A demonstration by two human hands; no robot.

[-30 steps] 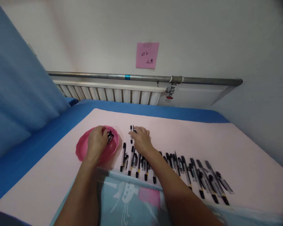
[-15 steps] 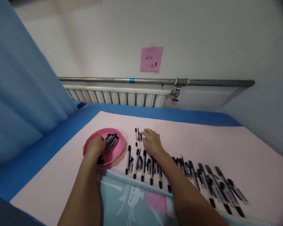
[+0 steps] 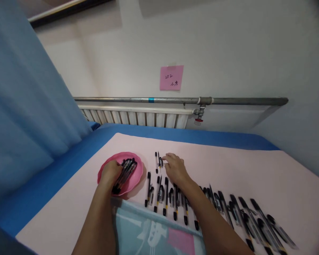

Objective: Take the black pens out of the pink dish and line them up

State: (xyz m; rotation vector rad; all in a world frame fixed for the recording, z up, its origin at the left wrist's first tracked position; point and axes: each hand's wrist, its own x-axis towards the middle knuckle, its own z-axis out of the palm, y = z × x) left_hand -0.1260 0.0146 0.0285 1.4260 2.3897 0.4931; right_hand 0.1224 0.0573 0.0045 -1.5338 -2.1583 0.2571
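Note:
My left hand (image 3: 112, 173) reaches into a pink scalloped bowl (image 3: 139, 178) with its fingers curled against a bundle of black-and-clear pens (image 3: 126, 173). Part of that grip is hidden behind the hand. At the bowl's right lie the separate parts of one pen: a clear barrel (image 3: 156, 163) with black ends, a thin pointed refill piece and a black-topped cap (image 3: 161, 162). My right hand (image 3: 174, 167) hovers just right of that cap, fingers apart and nothing visible in them. Nearer me lies a row of pen barrels (image 3: 165, 197) with caps and tips between them.
More pen parts (image 3: 240, 216) spread to the right, partly behind my right forearm. A teal printed cloth (image 3: 138, 226) covers the near edge. A blue curtain (image 3: 23, 92) hangs at left; a radiator (image 3: 138, 118) and metal pipe (image 3: 117, 100) run along the wall under a pink note (image 3: 171, 78).
The view has tilted up slightly, so everything sits lower in the picture. My right hand has come slightly away from the small cap. My left hand stays at the pens in the bowl.

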